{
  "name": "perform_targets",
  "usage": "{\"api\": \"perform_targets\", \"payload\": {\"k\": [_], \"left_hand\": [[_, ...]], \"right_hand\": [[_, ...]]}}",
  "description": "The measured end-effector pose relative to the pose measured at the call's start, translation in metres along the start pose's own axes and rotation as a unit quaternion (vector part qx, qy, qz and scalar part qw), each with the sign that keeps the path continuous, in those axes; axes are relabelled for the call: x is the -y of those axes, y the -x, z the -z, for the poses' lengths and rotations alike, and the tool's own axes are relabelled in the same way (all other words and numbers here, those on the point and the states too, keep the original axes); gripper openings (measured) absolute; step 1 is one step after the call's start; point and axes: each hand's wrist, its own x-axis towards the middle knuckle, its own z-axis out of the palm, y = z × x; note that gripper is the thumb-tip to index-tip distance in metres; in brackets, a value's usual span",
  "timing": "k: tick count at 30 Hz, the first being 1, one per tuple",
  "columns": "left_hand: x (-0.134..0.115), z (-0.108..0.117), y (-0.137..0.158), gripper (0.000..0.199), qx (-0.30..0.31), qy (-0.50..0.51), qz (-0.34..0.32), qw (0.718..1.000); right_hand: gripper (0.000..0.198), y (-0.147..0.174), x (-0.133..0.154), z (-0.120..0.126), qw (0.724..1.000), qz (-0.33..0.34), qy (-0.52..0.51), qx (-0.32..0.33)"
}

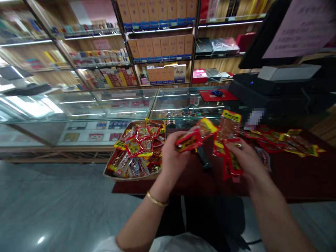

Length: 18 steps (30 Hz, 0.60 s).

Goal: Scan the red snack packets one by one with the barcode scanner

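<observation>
My left hand (174, 154) is closed around red and yellow snack packets (189, 140), held up over the dark red tabletop (189, 182). Several more snack packets (228, 127) are gripped in my right hand (246, 159), some standing above the fingers and some hanging below. Left of my left hand, a cardboard box (108, 174) is heaped with similar packets, some of them silvery. A loose pile of packets (278, 140) lies on the tabletop to the right. Between my hands, a dark-handled object (203, 159) rests on the tabletop, partly hidden.
A glass display counter (126, 101) runs along the far side. On it, a blue-lit mouse (217, 93) sits on a red mat (207, 96). A monitor (258, 35) stands at the right above a black machine (252, 92). Stocked shelves (160, 31) line the wall.
</observation>
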Motion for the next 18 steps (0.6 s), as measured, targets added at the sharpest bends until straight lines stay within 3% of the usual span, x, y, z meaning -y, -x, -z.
{"api": "perform_targets", "payload": {"k": [3,5,7,9,12,15,18], "left_hand": [[0.017,0.104,0.005,0.041,-0.133,-0.150,0.018,0.980],[0.038,0.153,0.015,0.043,-0.195,-0.211,0.046,0.957],[0.061,0.183,0.027,0.044,-0.221,-0.253,0.069,0.939],[0.081,0.197,0.036,0.044,-0.201,-0.290,0.078,0.932],[0.101,0.202,0.041,0.054,-0.140,-0.356,0.077,0.921],[0.109,0.204,0.043,0.087,-0.113,-0.393,0.068,0.910],[0.112,0.208,0.046,0.115,-0.085,-0.364,0.057,0.926]], "right_hand": [[0.041,0.010,0.035,-0.112,0.992,0.027,-0.054,0.113],[0.039,0.020,0.053,-0.177,0.983,0.054,-0.073,0.158],[0.036,0.034,0.067,-0.228,0.975,0.088,-0.080,0.188],[0.041,0.049,0.073,-0.263,0.966,0.125,-0.071,0.215],[0.049,0.068,0.065,-0.281,0.948,0.177,-0.031,0.262],[0.049,0.072,0.048,-0.270,0.924,0.223,0.009,0.311],[0.057,0.071,0.037,-0.253,0.914,0.259,0.020,0.311]]}}
